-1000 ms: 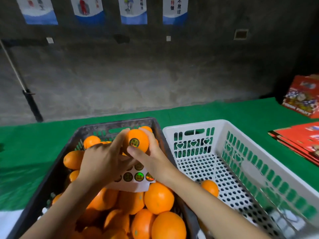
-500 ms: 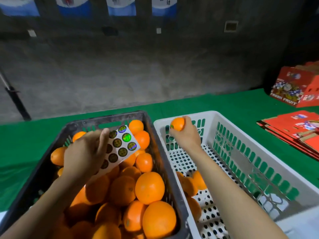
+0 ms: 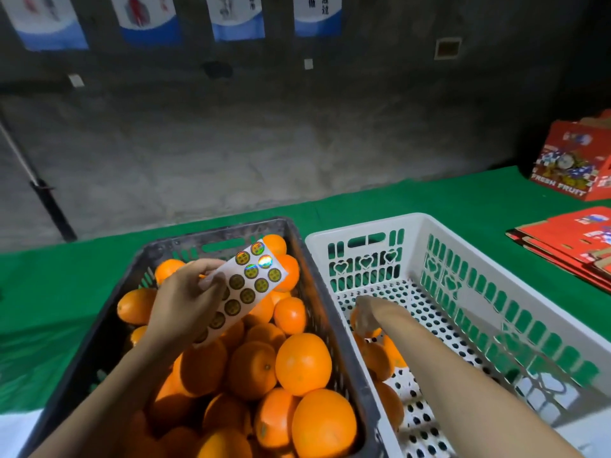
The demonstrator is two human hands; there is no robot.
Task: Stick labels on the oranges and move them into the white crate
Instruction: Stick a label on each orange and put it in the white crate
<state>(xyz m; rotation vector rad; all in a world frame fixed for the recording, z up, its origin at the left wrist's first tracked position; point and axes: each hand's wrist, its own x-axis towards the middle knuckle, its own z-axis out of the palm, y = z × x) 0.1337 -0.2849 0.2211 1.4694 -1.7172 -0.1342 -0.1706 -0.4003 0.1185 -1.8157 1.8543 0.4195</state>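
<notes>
Using the white crate (image 3: 363, 223) as my reference.

Nearest me, just left of it and wall to wall with it, is the black crate (image 3: 215, 231). It's heaped with loose oranges (image 3: 302, 363), and I see no labels on the faces turned to me.

Inside the white crate, at the near end by the left wall, a few placed oranges (image 3: 377, 358) lie on the perforated floor.

The right hand (image 3: 370, 312) is down inside the white crate, close to its left wall. Its fingers are draped over the current orange (image 3: 372, 332), which sits at the far edge of that group. Motion blur means I can't tell whether it's clamped or already let go. The label is hidden under the hand.

The left hand (image 3: 185, 299) is left of the white crate, above the black crate's far half. Thumb and fingers pinch the label sheet (image 3: 251, 285), round shiny stickers face up.

My read is that this is the set-down. To do it well:
- Lower to contact, then release. A drop bruises the fruit and it will likely roll on that floor.
- Seat it against its neighbours or the left wall.
- Leave the label facing up so I can verify it.
- Lift straight up before crossing back over the shared wall.
- Hold the sheet flat and off the pile so the next sticker peels clean.

The far half of the white crate's floor is bare, so there's plenty of room.

Beyond it is green cloth (image 3: 429, 200). To the right are flat red cartons (image 3: 568, 239), then a red fruit box (image 3: 575, 160).
</notes>
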